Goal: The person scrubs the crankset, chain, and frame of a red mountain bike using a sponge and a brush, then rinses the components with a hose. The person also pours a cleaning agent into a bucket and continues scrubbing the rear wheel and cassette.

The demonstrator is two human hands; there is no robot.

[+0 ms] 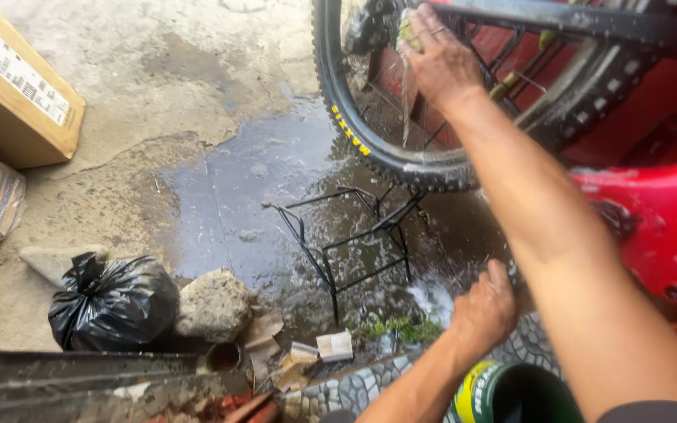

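Head view: right hand (440, 59) clamps wet green rag (409, 35), soft, slippery, against bicycle wheel (385, 160); left hand (486, 305) below, loosely curled, empty, near green bucket (511, 395).

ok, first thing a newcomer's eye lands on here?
The knobby black bicycle wheel at top centre, where the right hand presses a wet rag to the spokes. Beneath it, a black wire stand sits in a puddle; a glossy red body panel fills the right.

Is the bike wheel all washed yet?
Not yet. Water already pools on the wet concrete floor. The right hand presses a greenish rag inside the black knobby bicycle tyre. The left hand hangs above the green plastic bucket.
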